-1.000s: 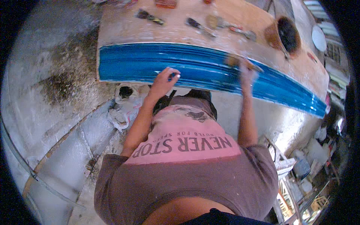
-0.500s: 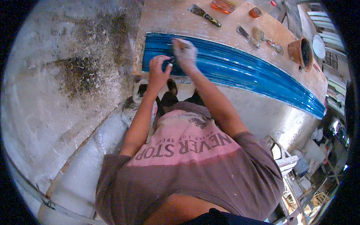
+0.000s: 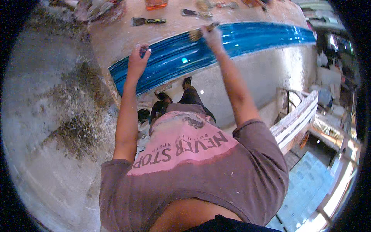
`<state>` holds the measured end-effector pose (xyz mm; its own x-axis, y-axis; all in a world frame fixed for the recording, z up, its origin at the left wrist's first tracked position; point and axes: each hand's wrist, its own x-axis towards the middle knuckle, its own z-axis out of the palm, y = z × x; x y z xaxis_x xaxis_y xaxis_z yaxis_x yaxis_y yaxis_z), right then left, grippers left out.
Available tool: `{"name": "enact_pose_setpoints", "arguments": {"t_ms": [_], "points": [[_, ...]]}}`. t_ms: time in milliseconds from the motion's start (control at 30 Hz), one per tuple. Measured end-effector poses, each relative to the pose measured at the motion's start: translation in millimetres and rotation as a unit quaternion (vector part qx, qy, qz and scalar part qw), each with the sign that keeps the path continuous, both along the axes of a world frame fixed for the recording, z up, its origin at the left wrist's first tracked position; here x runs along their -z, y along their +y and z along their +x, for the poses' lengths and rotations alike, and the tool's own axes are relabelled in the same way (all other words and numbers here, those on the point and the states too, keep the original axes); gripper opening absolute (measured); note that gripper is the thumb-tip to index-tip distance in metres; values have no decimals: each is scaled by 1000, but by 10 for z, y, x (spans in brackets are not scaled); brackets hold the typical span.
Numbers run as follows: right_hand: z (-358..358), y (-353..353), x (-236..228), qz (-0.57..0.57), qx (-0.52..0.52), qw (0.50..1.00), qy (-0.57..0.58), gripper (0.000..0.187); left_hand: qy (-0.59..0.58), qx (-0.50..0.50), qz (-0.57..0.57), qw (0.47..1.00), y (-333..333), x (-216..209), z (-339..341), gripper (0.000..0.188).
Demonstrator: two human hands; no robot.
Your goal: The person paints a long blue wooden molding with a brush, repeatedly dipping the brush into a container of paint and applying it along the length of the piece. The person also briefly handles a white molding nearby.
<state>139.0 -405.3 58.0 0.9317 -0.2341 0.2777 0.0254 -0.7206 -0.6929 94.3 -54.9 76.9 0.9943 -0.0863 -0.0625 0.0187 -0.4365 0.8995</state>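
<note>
A long, glossy blue mould-like strip (image 3: 172, 56) with ridges along its length lies across the board in front of me. My right hand (image 3: 213, 38) is closed around a paintbrush (image 3: 195, 35), whose tan bristles point left over the strip's far edge; motion smears the hand a little. Over the left part of the strip, my left hand (image 3: 136, 63) is held with its fingers curled round a small dark thing (image 3: 144, 50) too unclear to name. Whether that hand touches the strip, I cannot tell.
On the board (image 3: 112, 40) beyond the strip lie a wide scraper (image 3: 148, 21), a second scraper (image 3: 197, 13) and another brush (image 3: 222, 5). A container of orange liquid (image 3: 156, 4) stands at the far edge. A whitish wooden frame (image 3: 295, 120) is at my right.
The view has turned, so the strip now slants the other way. My hands, close together before, are now apart, the right one farther along the strip with the brush showing clearly.
</note>
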Motion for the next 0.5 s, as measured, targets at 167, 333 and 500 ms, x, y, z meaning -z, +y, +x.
{"name": "enact_pose_setpoints", "arguments": {"t_ms": [167, 333, 500], "points": [[-57, -1495, -447, -244, 198, 949, -24, 39, 1, 126, -17, 992, -503, -30, -250, 23], [-811, -1130, -222, -302, 131, 941, 75, 19, 14, 152, 5, 988, -1143, -90, 334, 23], [-989, 332, -130, 212, -89, 973, 16, 16, -171, 263, 163, 935, -2395, 235, 1611, 37]]}}
